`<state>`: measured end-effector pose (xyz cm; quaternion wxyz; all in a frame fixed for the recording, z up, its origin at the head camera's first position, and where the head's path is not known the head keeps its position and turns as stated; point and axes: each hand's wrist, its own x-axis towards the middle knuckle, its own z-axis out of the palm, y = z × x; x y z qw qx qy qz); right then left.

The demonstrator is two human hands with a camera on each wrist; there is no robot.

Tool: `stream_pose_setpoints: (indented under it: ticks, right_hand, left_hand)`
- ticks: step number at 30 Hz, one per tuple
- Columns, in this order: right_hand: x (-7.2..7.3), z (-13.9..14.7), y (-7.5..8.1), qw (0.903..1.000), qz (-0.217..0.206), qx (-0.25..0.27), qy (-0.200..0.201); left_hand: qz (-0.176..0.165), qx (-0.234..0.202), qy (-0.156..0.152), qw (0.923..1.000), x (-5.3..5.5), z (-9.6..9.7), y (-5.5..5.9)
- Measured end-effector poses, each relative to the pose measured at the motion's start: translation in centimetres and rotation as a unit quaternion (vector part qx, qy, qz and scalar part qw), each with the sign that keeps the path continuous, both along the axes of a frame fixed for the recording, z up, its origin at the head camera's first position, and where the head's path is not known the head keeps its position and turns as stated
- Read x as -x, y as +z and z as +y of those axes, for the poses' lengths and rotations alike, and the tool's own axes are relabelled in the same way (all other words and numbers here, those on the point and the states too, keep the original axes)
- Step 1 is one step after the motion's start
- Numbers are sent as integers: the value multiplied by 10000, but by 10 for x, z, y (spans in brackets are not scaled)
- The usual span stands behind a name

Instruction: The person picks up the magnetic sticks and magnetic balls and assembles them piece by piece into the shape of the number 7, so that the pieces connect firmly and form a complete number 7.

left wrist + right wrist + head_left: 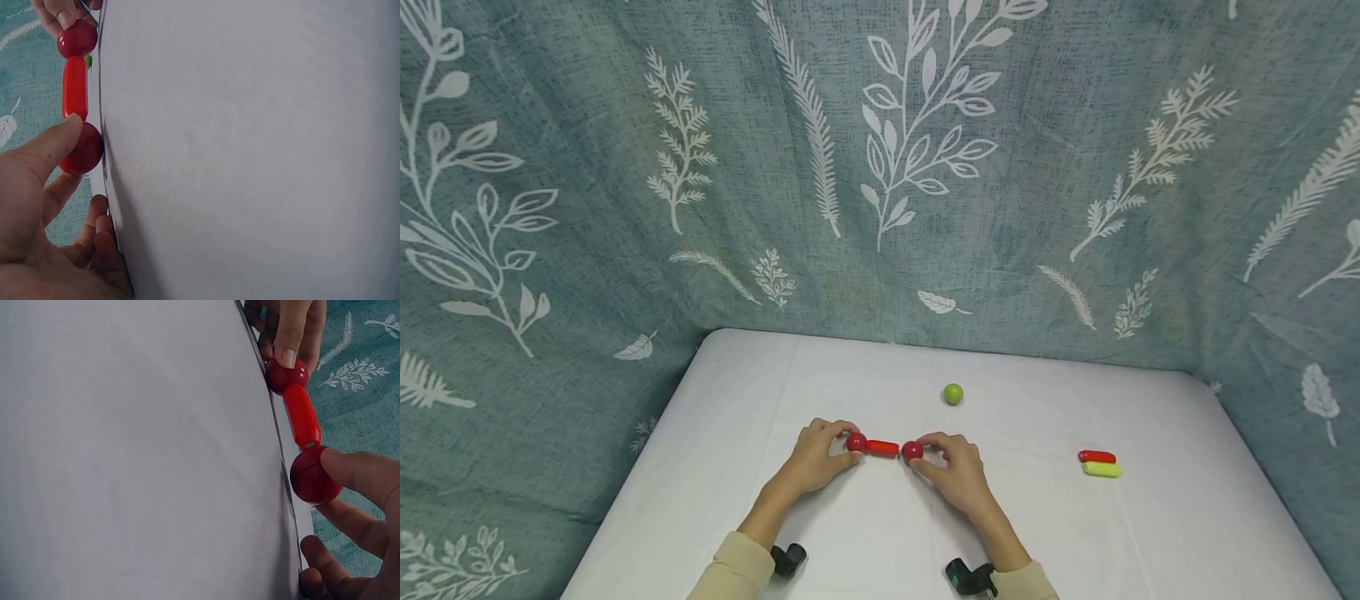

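Note:
In the head view my left hand (815, 460) pinches a dark red ball (857, 442) between thumb and fingers. Against that ball's right side lies a bright red rod (882, 448), in line with it. On the right, my right hand (961, 477) pinches a second dark red ball (912, 452), held level with the rod's free end. A narrow gap shows between this ball and the rod. From the right wrist, the rod (302, 415) appears close to the right-hand ball (314, 478); whether they touch there is hard to tell.
A green ball (953, 393) lies farther back on the white table (850, 367). Off to the right, a second red rod (1097, 457) and a yellow-green rod (1102, 470) lie side by side. Patterned teal cloth (865, 275) hangs behind the table.

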<state>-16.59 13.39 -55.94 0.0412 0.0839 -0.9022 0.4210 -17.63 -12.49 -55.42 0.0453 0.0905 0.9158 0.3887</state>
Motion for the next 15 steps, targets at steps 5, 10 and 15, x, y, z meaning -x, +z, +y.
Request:
stream_pose_setpoints:
  ticks: [5, 10, 15]
  right_hand:
    - [0, -2, 0, 9999, -15, -120, -20]
    - [1, -2, 0, 9998, -114, -157, -69]
    - [2, -2, -1, 9998, -121, -142, -69]
  left_hand:
    - [21, 5, 10, 10000, 0, 0, 1]
    - [16, 17, 12, 10000, 0, 0, 1]
    - [5, 18, 26, 10000, 0, 0, 1]
